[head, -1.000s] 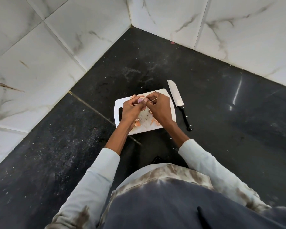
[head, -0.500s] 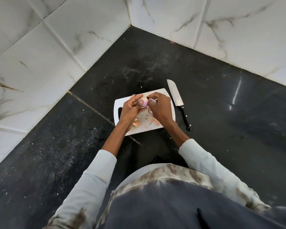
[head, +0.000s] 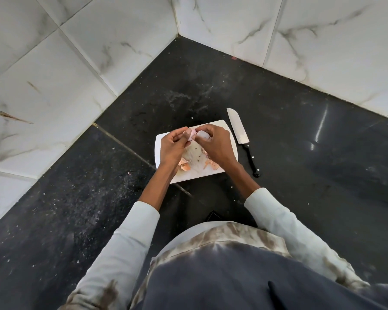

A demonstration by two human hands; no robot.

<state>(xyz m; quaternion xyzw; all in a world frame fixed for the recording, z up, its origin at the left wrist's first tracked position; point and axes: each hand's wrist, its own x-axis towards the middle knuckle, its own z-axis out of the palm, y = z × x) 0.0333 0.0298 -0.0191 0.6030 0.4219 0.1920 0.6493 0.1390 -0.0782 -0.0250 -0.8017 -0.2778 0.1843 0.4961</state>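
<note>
Over a white cutting board (head: 230,139) on the dark counter, both hands work on a small pale pink peeled onion or garlic piece (head: 192,133). My left hand (head: 174,146) pinches its left side with thumb and fingertips. My right hand (head: 215,143) grips a whitish part of it (head: 203,135) from the right. Orange-brown skin peelings (head: 185,166) and a pale pile of scraps (head: 195,156) lie on the board beneath the hands.
A knife (head: 241,136) with a black riveted handle lies on the counter just right of the board, blade pointing away. White marble-look tiled walls (head: 76,70) meet in a corner behind. The black counter (head: 311,175) is dusty, with crumbs on the left.
Both hands have stayed over the board, shifting their fingers on the small pink piece; it has turned slightly and more pale surface shows. The knife has not moved.
</note>
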